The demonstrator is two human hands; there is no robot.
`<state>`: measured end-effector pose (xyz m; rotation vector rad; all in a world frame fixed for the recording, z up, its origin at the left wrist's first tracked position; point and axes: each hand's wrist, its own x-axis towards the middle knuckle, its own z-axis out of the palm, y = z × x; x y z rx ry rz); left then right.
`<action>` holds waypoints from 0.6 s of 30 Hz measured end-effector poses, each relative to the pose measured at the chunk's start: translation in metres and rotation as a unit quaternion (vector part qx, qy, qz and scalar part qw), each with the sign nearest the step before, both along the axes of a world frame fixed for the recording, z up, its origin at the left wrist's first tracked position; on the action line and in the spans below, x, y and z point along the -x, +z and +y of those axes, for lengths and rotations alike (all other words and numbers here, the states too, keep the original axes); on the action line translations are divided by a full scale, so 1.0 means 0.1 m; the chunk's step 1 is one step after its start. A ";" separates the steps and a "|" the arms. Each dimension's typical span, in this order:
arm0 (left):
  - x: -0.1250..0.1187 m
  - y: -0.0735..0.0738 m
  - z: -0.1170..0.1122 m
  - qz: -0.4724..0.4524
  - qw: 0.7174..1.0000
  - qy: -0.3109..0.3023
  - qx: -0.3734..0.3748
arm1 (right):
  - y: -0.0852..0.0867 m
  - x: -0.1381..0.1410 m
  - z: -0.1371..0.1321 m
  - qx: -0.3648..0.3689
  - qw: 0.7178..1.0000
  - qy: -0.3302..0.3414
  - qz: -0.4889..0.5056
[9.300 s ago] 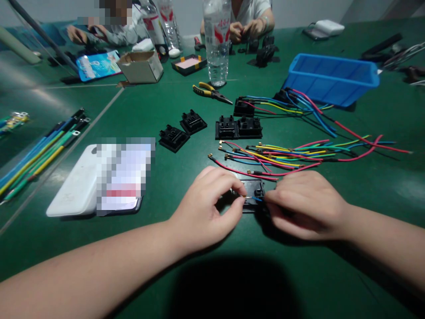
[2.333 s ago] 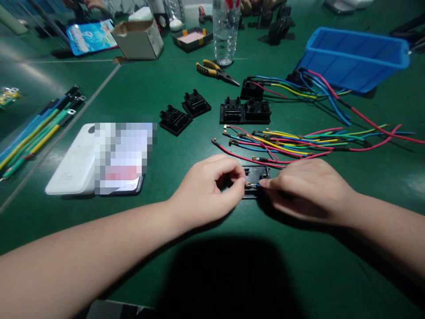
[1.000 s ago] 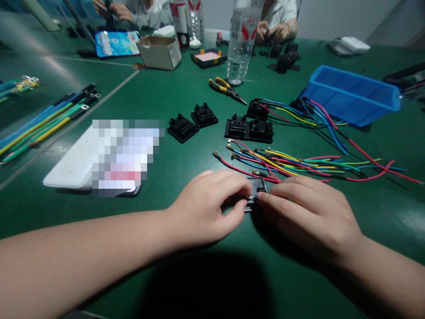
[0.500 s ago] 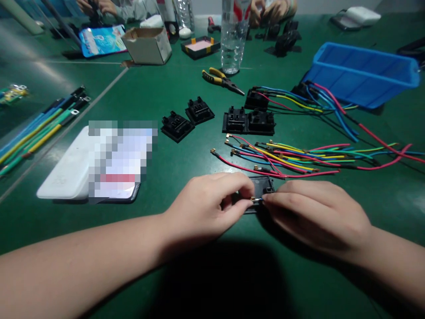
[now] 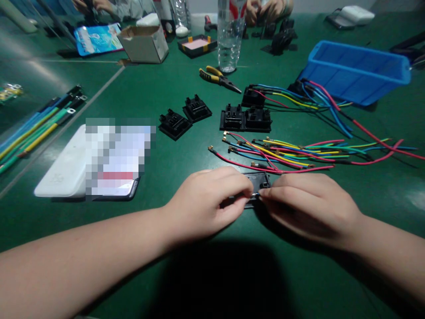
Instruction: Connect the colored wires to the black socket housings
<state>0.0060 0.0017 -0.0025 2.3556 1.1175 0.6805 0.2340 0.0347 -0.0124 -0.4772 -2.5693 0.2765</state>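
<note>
My left hand (image 5: 215, 199) is closed, thumb and forefinger pinching the metal end of a short wire (image 5: 254, 194). My right hand (image 5: 308, 206) is closed too, its fingertips on the same wire just to the right; most of the wire is hidden. Under the fingertips lies a black plastic housing (image 5: 260, 179), partly covered by both hands. Just beyond it a bunch of coloured wires (image 5: 285, 153) with brass terminals is spread on the table. Farther back sit similar black plastic housings, a pair side by side (image 5: 245, 119) and two more to the left (image 5: 175, 124).
Yellow-handled pliers (image 5: 221, 79) lie behind the housings, near a plastic bottle (image 5: 229, 40). A blue bin (image 5: 355, 75) stands at right. A white power bank (image 5: 63, 173), a phone (image 5: 133, 189) and thick cables (image 5: 43, 119) lie at left. Another person's hands (image 5: 268, 11) are across the table.
The view has shifted slightly. My left fingers have closed farther over the wire's metal end, so less of it shows. Both hands stay at the black housing.
</note>
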 end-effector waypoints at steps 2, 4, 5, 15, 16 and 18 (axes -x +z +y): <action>0.00 -0.01 -0.01 0.018 0.999 -0.002 -0.046 | -0.01 0.00 0.00 -0.013 1.000 0.005 -0.001; 0.00 -0.02 -0.03 0.039 0.994 0.003 -0.099 | -0.02 0.00 0.00 -0.023 1.000 0.007 -0.003; 0.00 -0.02 -0.04 0.050 0.991 0.007 -0.122 | -0.01 0.00 0.00 -0.028 1.000 0.006 -0.003; -0.03 0.04 -0.19 0.176 0.972 0.011 -0.158 | 0.01 0.01 0.01 -0.018 1.000 0.016 -0.004; -0.04 0.04 -0.19 0.182 0.972 0.009 -0.150 | 0.02 0.01 0.01 -0.018 1.000 0.016 -0.005; -0.04 0.04 -0.18 0.185 0.972 0.009 -0.143 | 0.02 0.01 0.01 -0.022 1.000 0.014 -0.009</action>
